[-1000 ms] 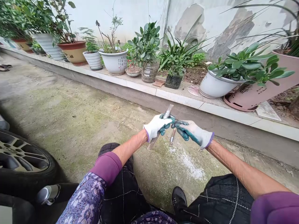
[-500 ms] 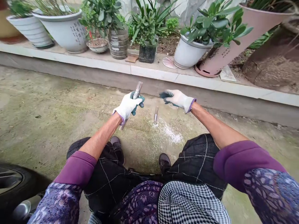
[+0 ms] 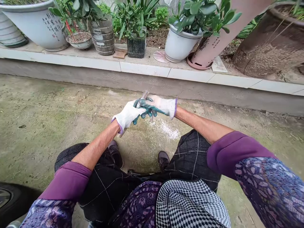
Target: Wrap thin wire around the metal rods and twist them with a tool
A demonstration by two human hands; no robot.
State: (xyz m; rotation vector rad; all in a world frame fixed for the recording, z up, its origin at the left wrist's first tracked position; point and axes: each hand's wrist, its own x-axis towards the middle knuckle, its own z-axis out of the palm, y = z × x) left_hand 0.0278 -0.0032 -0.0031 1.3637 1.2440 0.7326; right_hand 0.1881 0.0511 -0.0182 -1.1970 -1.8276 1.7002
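Clasping rod (image 3: 145, 94) | left hand (image 3: 129, 114) wrapped round it | right hand (image 3: 159, 104): grip unclear | white pot (image 3: 177, 47): leafy plant (image 3: 198, 15)

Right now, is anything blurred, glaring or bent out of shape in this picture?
Head view: soft light, no hard shadows on the ground; head view: the right hand looks slightly smeared, the left hand crisper; head view: wide-angle stretch seems to tilt the pink pot outward.
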